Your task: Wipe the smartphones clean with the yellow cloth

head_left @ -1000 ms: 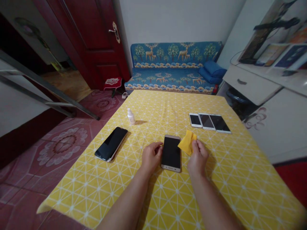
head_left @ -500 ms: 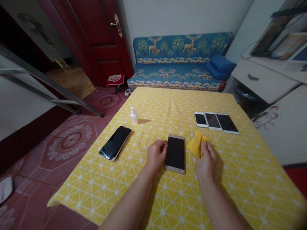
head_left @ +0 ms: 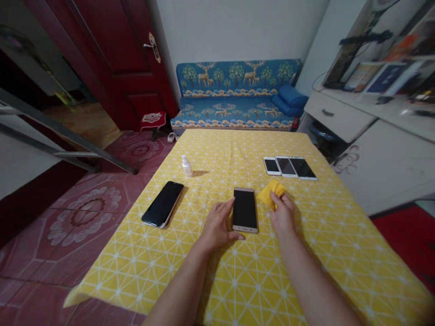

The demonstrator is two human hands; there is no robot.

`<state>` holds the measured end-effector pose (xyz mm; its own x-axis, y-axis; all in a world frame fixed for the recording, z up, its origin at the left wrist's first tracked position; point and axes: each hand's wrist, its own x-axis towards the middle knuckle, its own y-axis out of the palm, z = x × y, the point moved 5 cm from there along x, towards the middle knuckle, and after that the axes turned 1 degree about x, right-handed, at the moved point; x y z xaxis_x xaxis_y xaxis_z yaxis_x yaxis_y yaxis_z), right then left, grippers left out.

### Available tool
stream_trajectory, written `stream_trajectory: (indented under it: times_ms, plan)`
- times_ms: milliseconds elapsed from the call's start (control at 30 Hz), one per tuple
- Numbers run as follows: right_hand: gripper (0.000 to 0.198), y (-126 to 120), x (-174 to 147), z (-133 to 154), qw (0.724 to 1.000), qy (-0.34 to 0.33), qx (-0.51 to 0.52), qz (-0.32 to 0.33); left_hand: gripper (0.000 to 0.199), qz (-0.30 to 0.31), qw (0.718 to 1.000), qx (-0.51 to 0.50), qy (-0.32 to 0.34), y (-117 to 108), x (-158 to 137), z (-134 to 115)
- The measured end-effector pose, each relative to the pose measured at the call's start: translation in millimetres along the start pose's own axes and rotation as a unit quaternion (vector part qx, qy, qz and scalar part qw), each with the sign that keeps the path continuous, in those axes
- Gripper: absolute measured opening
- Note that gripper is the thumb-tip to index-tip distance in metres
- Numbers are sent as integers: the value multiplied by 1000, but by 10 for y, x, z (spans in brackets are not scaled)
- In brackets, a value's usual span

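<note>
A gold-framed smartphone [head_left: 245, 210] lies screen up on the yellow patterned tablecloth between my hands. My left hand [head_left: 217, 222] is at its left side, fingertips by the upper left edge and thumb stretched out below the bottom corner. Thumb and fingers are spread apart. To the phone's right, my right hand [head_left: 283, 212] grips a bunched yellow cloth [head_left: 268, 194], which hangs clear of the screen. A small white bottle [head_left: 186, 166] stands upright farther back on the left. Nearer me on that side lies a larger dark phone [head_left: 163, 203], seemingly stacked on something pale.
Three white-framed phones [head_left: 287, 167] lie side by side at the right rear of the table [head_left: 224, 145]. Behind it is a blue sofa [head_left: 217, 108]. A white cabinet [head_left: 360, 131] stands right; a metal ladder-like frame [head_left: 78, 155] leans at left.
My left hand has opened from a curled pose, its thumb now below the phone's bottom edge. The phone looks slightly turned. My right hand still holds the cloth. The camera view has shifted.
</note>
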<state>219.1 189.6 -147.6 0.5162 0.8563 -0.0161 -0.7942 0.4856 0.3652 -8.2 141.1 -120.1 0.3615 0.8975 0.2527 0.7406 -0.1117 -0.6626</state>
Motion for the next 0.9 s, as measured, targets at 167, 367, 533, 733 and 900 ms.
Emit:
stream_trajectory:
  times_ms: [167,367,533,733,900]
  plan:
    - [27,58,-19,165,994,-70,-79,13,109,-4,1000,15,-14,40,15,37]
    - [36,344,18,348,879,-316,-321,160,106,-25,999,13,-15,23,-3,26]
    - [54,402,57,141,812,-317,-401,280,104,-24,1000,9,-17,22,-5,22]
    - [57,243,-159,118,767,-324,-426,353,101,-31,999,14,-6,29,-1,25]
    - [53,67,-535,200,728,-350,-449,382,101,-31,999,16,-11,30,-8,9]
